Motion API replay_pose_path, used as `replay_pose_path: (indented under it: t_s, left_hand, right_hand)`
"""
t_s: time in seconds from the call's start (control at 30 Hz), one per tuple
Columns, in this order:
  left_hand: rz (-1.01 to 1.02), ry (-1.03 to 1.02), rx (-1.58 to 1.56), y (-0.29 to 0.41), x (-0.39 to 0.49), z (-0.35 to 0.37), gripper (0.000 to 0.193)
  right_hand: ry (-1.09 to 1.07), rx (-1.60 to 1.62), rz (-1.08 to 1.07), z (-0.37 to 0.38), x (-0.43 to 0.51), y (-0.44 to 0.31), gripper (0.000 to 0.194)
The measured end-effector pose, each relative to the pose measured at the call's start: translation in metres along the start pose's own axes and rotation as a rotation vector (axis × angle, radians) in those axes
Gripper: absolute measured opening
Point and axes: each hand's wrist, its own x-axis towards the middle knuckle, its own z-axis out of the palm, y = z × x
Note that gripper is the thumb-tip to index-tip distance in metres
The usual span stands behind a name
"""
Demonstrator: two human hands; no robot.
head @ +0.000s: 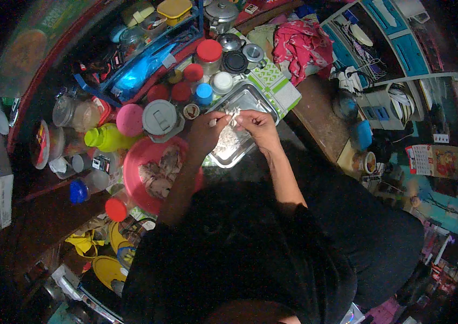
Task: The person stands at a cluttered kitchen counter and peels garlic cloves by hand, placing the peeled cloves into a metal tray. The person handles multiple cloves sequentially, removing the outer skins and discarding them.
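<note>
Over a rectangular metal tray (270,106), my left hand (209,131) and my right hand (259,128) meet with bent fingers. Between their fingertips is a pale, shredded piece of food (235,116), its exact kind unclear; both hands pinch it. A whitish lump also shows at the side of my left hand. Pale shreds (227,139) lie in the tray below. To the left, partly behind my left forearm, a pink plastic basin (132,170) holds greyish-pink pieces (158,176) that look like meat.
Jars with red lids (208,50), a grey-lidded container (159,117) and a lime-green bottle (109,137) crowd the left and back. A green-and-white patterned cloth (271,83) lies under the tray. Pink cloth (304,46) is heaped behind, beside a brown wooden surface (320,115).
</note>
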Motion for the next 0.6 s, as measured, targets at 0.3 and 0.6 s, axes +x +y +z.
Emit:
replay_pose_path:
  t_s: [0.3,0.6]
  left_hand:
    - [0.026,-0.009,0.038,-0.017,-0.002,0.006,0.020]
    - [0.138,0.087,0.139,-0.007,-0.004,0.003,0.016]
  right_hand:
    - [-0.019,-0.115,-0.040,0.000,0.000,0.006,0.013]
    - [0.057,-0.381,-0.173,0.012,-0.002,0.018,0.021]
